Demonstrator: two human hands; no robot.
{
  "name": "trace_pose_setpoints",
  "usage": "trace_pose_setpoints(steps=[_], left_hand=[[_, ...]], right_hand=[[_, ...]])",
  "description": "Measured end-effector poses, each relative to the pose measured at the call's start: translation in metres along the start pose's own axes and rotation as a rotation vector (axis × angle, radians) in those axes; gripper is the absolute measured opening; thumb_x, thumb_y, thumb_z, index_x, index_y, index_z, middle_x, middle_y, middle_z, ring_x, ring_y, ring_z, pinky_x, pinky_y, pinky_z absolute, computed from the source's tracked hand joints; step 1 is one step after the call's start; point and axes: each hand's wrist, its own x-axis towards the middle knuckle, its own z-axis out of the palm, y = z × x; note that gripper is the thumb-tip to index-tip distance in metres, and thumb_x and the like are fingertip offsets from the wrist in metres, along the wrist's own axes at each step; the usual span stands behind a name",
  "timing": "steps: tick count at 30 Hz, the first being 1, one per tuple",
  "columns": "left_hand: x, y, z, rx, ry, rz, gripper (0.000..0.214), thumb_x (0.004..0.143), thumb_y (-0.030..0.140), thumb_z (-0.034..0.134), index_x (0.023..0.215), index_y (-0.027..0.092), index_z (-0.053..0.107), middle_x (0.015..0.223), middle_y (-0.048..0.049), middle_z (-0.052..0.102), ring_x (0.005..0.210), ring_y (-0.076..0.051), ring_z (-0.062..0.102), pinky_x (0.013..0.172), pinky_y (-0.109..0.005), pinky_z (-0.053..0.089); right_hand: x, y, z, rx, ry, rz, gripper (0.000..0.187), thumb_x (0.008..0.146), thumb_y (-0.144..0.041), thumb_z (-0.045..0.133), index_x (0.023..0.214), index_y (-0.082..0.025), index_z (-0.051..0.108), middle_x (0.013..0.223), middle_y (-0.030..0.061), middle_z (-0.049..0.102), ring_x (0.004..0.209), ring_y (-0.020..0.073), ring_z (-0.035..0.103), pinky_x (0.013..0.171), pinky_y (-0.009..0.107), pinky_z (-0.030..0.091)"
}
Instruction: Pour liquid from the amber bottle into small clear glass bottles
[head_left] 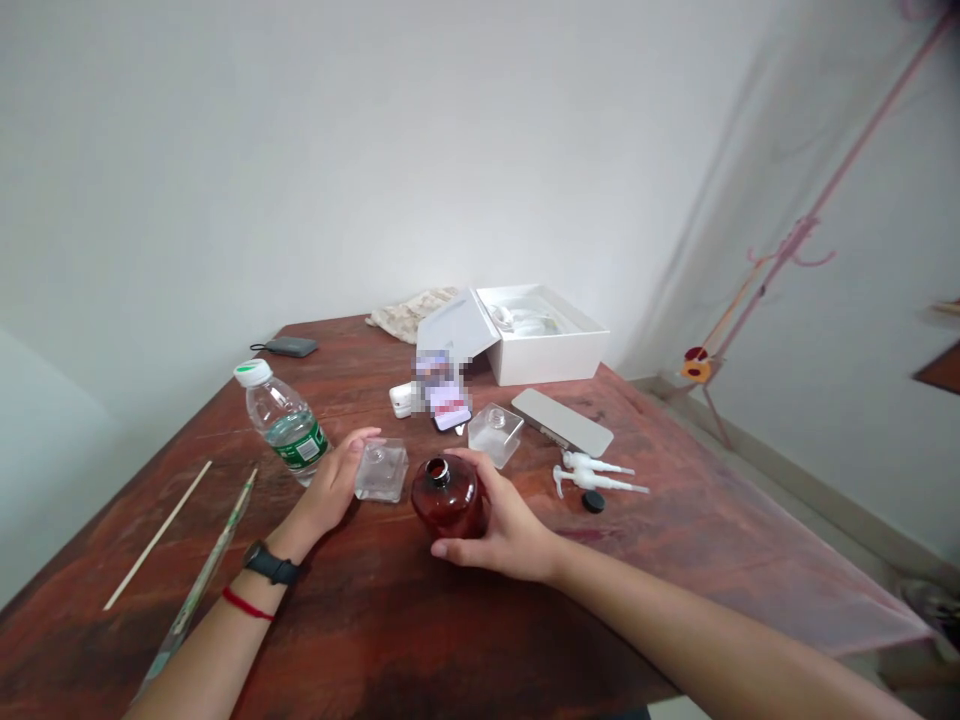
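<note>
Entry, head view, both hands on the bench (375, 620).

Right hand (510, 535): fingers wrapped around the round amber-brown glass bottle (448, 497), thumb low on the near side, the other fingers round the far side. The bottle stands upright on the wood, neck open, no cap on it.

Left hand (334, 490): cupped against the left side of the clear square glass bottle (382, 471), which sits just left of the amber one, close but apart. I cannot tell whether these fingers clamp it or only rest on it; the far fingers are hidden.

Around the fingers:
- clear plastic water bottle with white cap and green label (285, 422), just beyond the left hand, tilted.
- second clear square glass bottle (495, 434), just beyond the right fingers.
- two white plastic pump heads (596, 475) and a small black round cap (593, 501), lying near and to the right of the right hand.
- open white cardboard box (551, 350), well beyond both hands.

Judgement on handling: both necks look narrow, so I would keep the amber bottle flat on its base, hold it low as now, and keep the square bottle from sliding into it. Glass on glass could chip.
</note>
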Motion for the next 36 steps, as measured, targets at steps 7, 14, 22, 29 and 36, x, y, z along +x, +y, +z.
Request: trace_pose_setpoints(steps=[7,14,22,29,36], left_hand=[[-0.002,0.002,0.006,-0.158,0.169,0.106,0.07,0.107,0.07,0.03,0.145,0.016,0.051,0.14,-0.0219,0.066,0.13,-0.033,0.065,0.116,-0.057,0.047],[-0.012,0.042,0.014,-0.123,0.541,0.494,0.036,0.109,0.046,0.054,0.139,0.025,0.054,0.152,-0.015,0.056,0.141,-0.029,0.057,0.121,-0.054,0.043],[0.007,0.107,0.008,-0.526,0.183,0.147,0.044,0.104,0.062,0.054,0.123,0.023,0.058,0.123,-0.0111,0.074,0.125,-0.029,0.069,0.113,-0.056,0.051],[0.051,0.119,0.028,-0.371,-0.362,-0.112,0.042,0.097,0.053,0.069,0.126,0.023,0.061,0.133,-0.0137,0.073,0.129,-0.03,0.068,0.113,-0.052,0.051],[0.082,0.1,0.073,-0.305,-0.5,-0.021,0.054,0.086,0.037,0.084,0.133,0.02,0.063,0.147,-0.0193,0.061,0.139,-0.034,0.058,0.117,-0.056,0.046]], right_hand=[[0.001,0.0,-0.002,-0.055,-0.025,-0.015,0.097,0.066,-0.043,0.098,0.145,-0.024,0.045,0.145,0.0156,0.062,0.135,0.0343,0.062,0.118,0.052,0.045],[0.002,-0.001,-0.003,-0.061,-0.059,-0.025,0.098,0.067,-0.044,0.097,0.145,-0.024,0.042,0.145,0.0162,0.063,0.134,0.0345,0.063,0.117,0.052,0.047],[0.002,0.0,-0.001,-0.063,-0.065,-0.033,0.094,0.066,-0.042,0.097,0.139,-0.024,0.041,0.14,0.0156,0.063,0.129,0.0342,0.065,0.112,0.05,0.05],[0.001,0.004,0.0,-0.029,-0.05,-0.056,0.094,0.063,-0.043,0.099,0.136,-0.025,0.042,0.139,0.0158,0.064,0.13,0.0352,0.065,0.112,0.051,0.05],[-0.001,0.001,0.002,0.028,-0.083,-0.09,0.097,0.06,-0.048,0.1,0.135,-0.024,0.044,0.133,0.0149,0.068,0.122,0.0346,0.07,0.106,0.049,0.053]])
